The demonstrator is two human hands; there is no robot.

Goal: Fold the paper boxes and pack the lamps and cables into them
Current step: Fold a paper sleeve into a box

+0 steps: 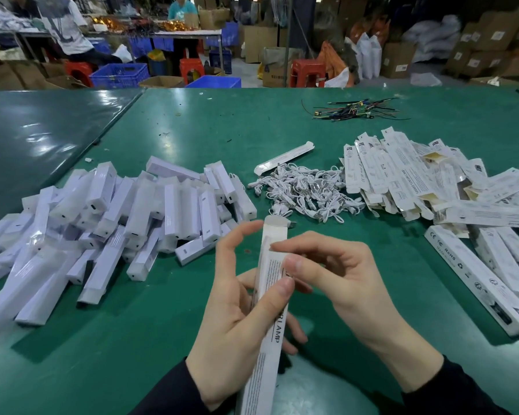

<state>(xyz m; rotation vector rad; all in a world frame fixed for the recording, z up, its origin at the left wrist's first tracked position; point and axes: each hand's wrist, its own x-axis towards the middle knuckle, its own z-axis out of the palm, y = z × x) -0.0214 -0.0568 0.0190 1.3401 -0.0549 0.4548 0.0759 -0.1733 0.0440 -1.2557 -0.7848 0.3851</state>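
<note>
A long white paper box (268, 330) printed with "LAMP" stands tilted in front of me, its top flap open. My left hand (237, 307) grips its middle, thumb across the printed face. My right hand (336, 283) touches the box's upper edge with curled fingertips. A heap of white lamps (117, 217) in clear wrap lies at the left. White coiled cables (306, 190) are piled in the middle. Flat unfolded boxes (417, 178) are stacked at the right.
Several folded boxes (474, 274) lie at the right edge of the green table (132, 339). One folded box (285, 158) lies behind the cables. Loose coloured wires (354, 110) sit far back. People, blue crates and cartons stand beyond the table.
</note>
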